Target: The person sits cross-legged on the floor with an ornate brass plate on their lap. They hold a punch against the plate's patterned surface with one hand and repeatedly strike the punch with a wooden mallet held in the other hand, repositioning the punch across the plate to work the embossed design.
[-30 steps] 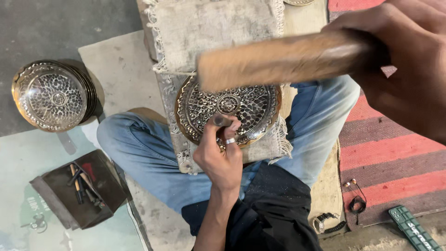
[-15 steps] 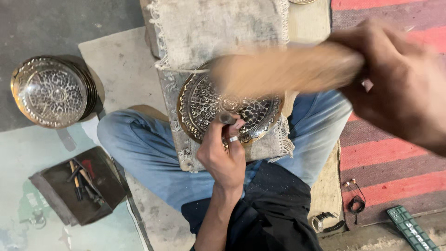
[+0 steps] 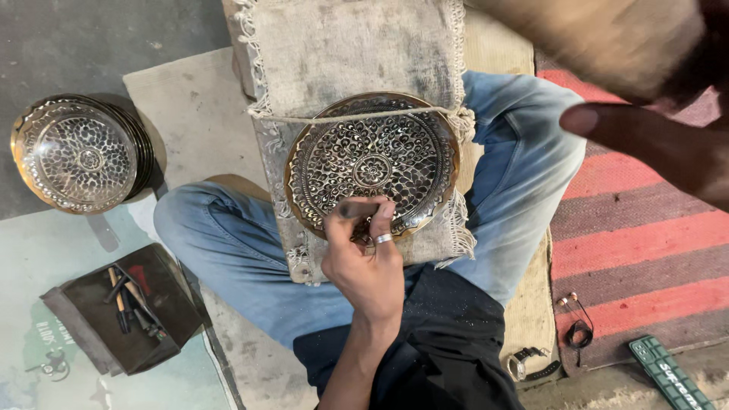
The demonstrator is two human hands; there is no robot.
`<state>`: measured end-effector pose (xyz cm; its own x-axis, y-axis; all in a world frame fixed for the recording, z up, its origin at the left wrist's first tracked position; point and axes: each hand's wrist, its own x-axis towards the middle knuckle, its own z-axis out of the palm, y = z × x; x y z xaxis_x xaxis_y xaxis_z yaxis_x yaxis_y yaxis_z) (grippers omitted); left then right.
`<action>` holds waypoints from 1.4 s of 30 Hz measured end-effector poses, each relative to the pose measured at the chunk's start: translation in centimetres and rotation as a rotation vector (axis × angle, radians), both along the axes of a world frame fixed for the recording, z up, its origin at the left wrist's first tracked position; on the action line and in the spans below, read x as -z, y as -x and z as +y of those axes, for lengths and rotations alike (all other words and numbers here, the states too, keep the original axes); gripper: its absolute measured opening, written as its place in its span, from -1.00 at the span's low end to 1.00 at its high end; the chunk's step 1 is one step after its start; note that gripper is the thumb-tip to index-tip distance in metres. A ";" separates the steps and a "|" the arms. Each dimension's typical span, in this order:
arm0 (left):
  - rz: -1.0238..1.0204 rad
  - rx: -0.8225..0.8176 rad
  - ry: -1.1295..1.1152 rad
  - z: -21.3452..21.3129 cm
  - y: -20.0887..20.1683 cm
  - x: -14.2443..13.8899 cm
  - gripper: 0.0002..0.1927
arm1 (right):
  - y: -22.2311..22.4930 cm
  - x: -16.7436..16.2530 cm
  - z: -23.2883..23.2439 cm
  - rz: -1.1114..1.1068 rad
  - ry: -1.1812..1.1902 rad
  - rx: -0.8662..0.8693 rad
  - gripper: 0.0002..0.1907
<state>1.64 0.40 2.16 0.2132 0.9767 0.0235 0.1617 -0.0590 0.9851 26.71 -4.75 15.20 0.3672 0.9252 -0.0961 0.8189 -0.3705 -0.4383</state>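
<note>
Left hand [image 3: 366, 262], one ring, fingers pinched together on a small punch [image 3: 357, 209] at the lower edge of the engraved plate [image 3: 372, 163], frame centre, tied to a cloth-covered block [image 3: 342, 53] by one cord. Right hand [image 3: 645, 91], upper right, blurred; grip cannot be told. Stack of plates [image 3: 80, 152] upper left; one tool box [image 3: 121, 307] lower left; one wristwatch [image 3: 528, 363] lower right

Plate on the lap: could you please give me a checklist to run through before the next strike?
1. Plate lies on the cloth, under the cord: ok.
2. Left hand grips the punch over the plate's near edge: ok.
3. Punch tip's exact spot: cannot tell, fingers hide it.
4. Right hand is up, clear of the plate: ok.
5. Grip on the mallet: cannot tell, blurred.
</note>
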 end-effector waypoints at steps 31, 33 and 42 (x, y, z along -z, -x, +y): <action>0.238 -0.020 -0.258 -0.6 -0.1 1.8 -0.91 | 2.3 -1.0 4.3 -0.721 -0.119 -0.641 -0.61; 0.239 -0.030 -0.278 -0.7 0.0 1.7 -0.90 | 2.4 -1.0 4.2 -0.740 -0.129 -0.629 -0.63; 0.223 0.015 -0.246 -0.5 0.0 1.4 -0.91 | 2.3 -0.3 3.7 -0.557 -0.064 -0.547 -0.58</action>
<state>1.59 -0.12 0.76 0.2541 0.9442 0.2096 0.3690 -0.2950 0.8814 24.44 -1.01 15.53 -0.1643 0.9860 0.0279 0.9833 0.1615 0.0842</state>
